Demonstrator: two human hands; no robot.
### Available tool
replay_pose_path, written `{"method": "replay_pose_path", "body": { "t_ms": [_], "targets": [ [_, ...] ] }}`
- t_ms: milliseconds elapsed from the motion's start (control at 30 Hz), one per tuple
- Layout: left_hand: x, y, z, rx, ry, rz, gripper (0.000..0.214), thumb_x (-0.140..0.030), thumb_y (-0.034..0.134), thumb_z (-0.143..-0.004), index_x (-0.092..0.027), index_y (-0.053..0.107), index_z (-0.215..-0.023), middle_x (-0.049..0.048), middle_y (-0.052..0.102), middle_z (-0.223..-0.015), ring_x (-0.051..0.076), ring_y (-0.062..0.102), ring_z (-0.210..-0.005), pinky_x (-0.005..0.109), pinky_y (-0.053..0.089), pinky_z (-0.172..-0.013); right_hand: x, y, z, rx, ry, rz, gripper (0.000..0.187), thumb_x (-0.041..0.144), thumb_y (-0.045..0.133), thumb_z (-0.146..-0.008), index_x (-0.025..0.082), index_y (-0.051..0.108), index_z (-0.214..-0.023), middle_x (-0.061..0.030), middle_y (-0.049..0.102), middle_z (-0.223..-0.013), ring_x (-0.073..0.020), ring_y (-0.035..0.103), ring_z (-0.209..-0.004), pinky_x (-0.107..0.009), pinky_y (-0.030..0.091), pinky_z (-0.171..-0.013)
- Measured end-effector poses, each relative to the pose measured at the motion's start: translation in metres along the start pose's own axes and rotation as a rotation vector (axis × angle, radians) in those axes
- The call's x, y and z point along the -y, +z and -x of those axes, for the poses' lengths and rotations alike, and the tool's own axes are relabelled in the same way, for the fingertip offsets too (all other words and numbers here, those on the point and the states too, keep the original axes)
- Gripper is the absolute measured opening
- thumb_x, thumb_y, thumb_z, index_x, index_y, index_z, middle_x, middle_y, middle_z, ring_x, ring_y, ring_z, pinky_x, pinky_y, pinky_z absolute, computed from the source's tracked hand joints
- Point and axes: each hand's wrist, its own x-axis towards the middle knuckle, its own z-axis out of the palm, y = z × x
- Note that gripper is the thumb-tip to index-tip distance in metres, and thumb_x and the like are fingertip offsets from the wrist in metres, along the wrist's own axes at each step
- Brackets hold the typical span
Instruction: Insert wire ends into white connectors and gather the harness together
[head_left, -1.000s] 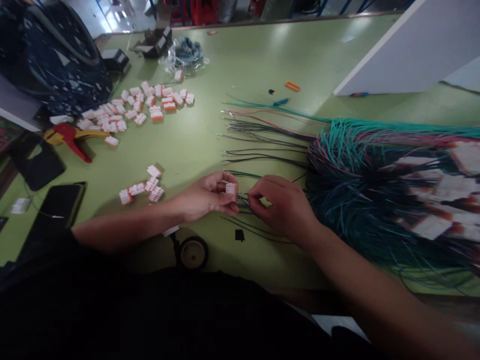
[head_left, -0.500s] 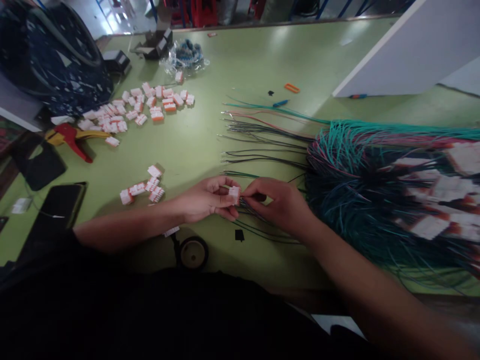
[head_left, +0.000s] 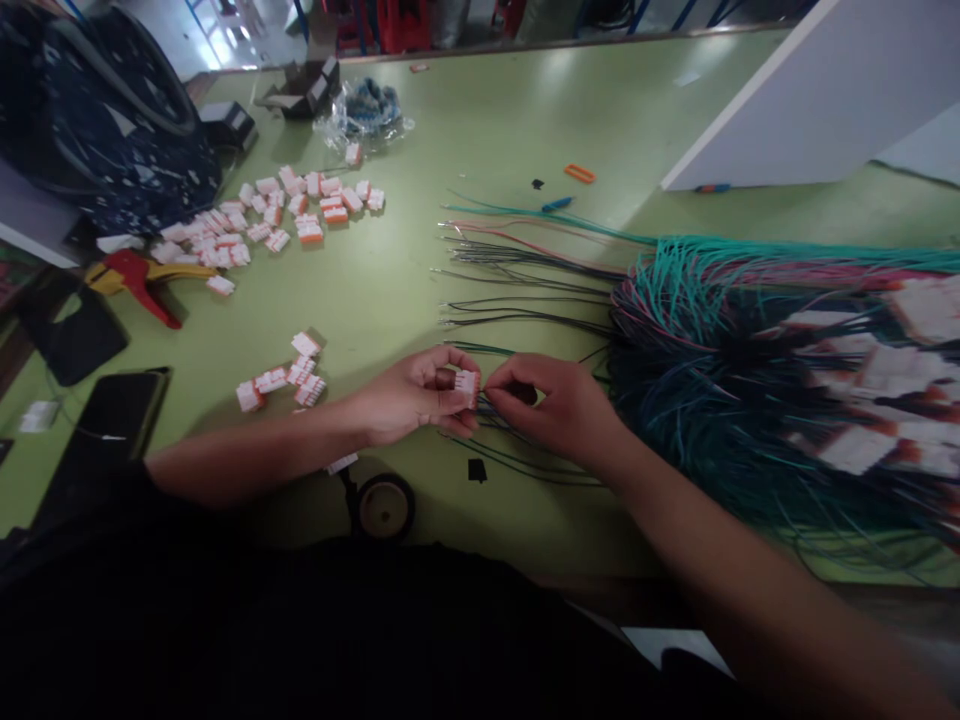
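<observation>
Your hands meet at the near middle of the counter [head_left: 465,140], parts to the left, wiring to the right.
Your left hand [head_left: 405,400] holds a connector [head_left: 466,384]; your right hand [head_left: 562,410] pinches it from the right, over strands of the wire bundle [head_left: 750,380] that fills the right side. A small cluster of connectors [head_left: 281,378] lies just left of your left hand, a larger heap [head_left: 277,215] behind it, pliers [head_left: 139,275] left of that heap. A roll [head_left: 385,506] sits nearer you, below your left wrist.

A green laminate worktable [head_left: 465,130] is lit from its far edge; a flat white panel [head_left: 810,100], perhaps a cabinet, is set at its far right corner.
</observation>
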Motion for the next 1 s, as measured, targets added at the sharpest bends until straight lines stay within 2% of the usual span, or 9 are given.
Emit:
{"method": "replay_pose_path", "body": {
  "t_ms": [267,367,433,467,600,667,767,833,1000],
  "targets": [
    [-0.001,0.004,0.001,-0.043,0.027,-0.058,0.022,-0.010,0.063,-0.072,-0.014,0.047,-0.087,-0.0032,0.059,-0.066,0.009,0.060,-0.057,0.024,0.049,-0.059,-0.001,0.012,0.003,-0.024,-0.051,0.217,0.020,0.019,0.048,-0.077,0.015,0.061,-0.063,-0.0010,0.058,-0.059,-0.0089,0.046,-0.055,-0.022,0.029,-0.053],
    [-0.002,0.005,0.001,-0.056,0.017,-0.089,0.021,-0.007,0.060,-0.072,-0.013,0.047,-0.087,-0.0030,0.059,-0.067,0.008,0.061,-0.057,0.024,0.050,-0.060,-0.003,0.002,-0.003,0.132,-0.042,0.258,0.022,0.022,0.047,-0.080,0.015,0.064,-0.067,-0.0013,0.061,-0.062,-0.0098,0.049,-0.057,-0.021,0.030,-0.054],
    [-0.001,0.006,0.001,-0.025,0.010,-0.103,0.020,-0.007,0.060,-0.073,-0.014,0.047,-0.088,-0.0029,0.058,-0.067,0.008,0.061,-0.058,0.024,0.049,-0.060,-0.009,-0.015,-0.014,0.274,-0.051,0.259,0.021,0.025,0.049,-0.080,0.017,0.066,-0.070,0.0003,0.062,-0.062,-0.0100,0.051,-0.058,-0.021,0.032,-0.054],
    [-0.001,0.006,0.001,-0.007,0.010,-0.104,0.020,-0.008,0.060,-0.074,-0.014,0.047,-0.088,-0.0030,0.058,-0.068,0.008,0.061,-0.059,0.023,0.049,-0.060,-0.014,-0.024,-0.021,0.298,-0.045,0.294,0.020,0.025,0.049,-0.079,0.018,0.067,-0.071,0.0005,0.063,-0.063,-0.0107,0.052,-0.059,-0.022,0.033,-0.055],
    [0.000,0.005,0.001,0.031,0.021,-0.099,0.019,-0.012,0.061,-0.075,-0.015,0.046,-0.086,-0.0034,0.057,-0.067,0.008,0.060,-0.059,0.023,0.049,-0.060,-0.045,-0.054,-0.052,-0.036,0.143,0.776,0.020,0.014,0.048,-0.075,0.015,0.065,-0.063,-0.0095,0.063,-0.064,-0.0180,0.054,-0.060,-0.029,0.032,-0.055],
    [0.001,0.004,0.001,0.038,0.020,-0.100,0.019,-0.014,0.062,-0.075,-0.015,0.046,-0.086,-0.0032,0.057,-0.068,0.008,0.060,-0.059,0.023,0.048,-0.060,-0.062,-0.056,-0.063,-0.048,0.150,0.940,0.020,0.010,0.048,-0.072,0.014,0.064,-0.061,-0.0130,0.061,-0.061,-0.0204,0.055,-0.060,-0.031,0.032,-0.055],
    [0.000,0.003,0.002,0.035,0.012,-0.099,0.020,-0.016,0.063,-0.075,-0.015,0.046,-0.086,-0.0029,0.057,-0.068,0.009,0.060,-0.060,0.024,0.048,-0.061,-0.078,-0.050,-0.071,0.015,0.051,0.963,0.022,0.006,0.045,-0.072,0.013,0.064,-0.064,-0.0152,0.061,-0.060,-0.0228,0.056,-0.064,-0.032,0.033,-0.056],
    [-0.001,0.003,0.002,0.024,0.004,-0.095,0.020,-0.015,0.063,-0.075,-0.015,0.046,-0.086,-0.0027,0.057,-0.069,0.009,0.060,-0.060,0.025,0.048,-0.061,-0.082,-0.047,-0.072,0.028,0.042,0.941,0.022,0.007,0.044,-0.073,0.012,0.064,-0.066,-0.0164,0.062,-0.064,-0.0242,0.057,-0.067,-0.033,0.033,-0.057],
    [-0.001,0.003,0.002,-0.032,-0.029,-0.061,0.018,-0.010,0.059,-0.076,-0.015,0.046,-0.087,-0.0029,0.056,-0.068,0.009,0.060,-0.060,0.026,0.049,-0.062,-0.078,-0.058,-0.072,-0.122,0.150,0.801,0.007,0.016,0.056,-0.066,0.016,0.063,-0.067,-0.0101,0.061,-0.064,-0.0199,0.052,-0.062,-0.030,0.032,-0.054]
  ]
}}
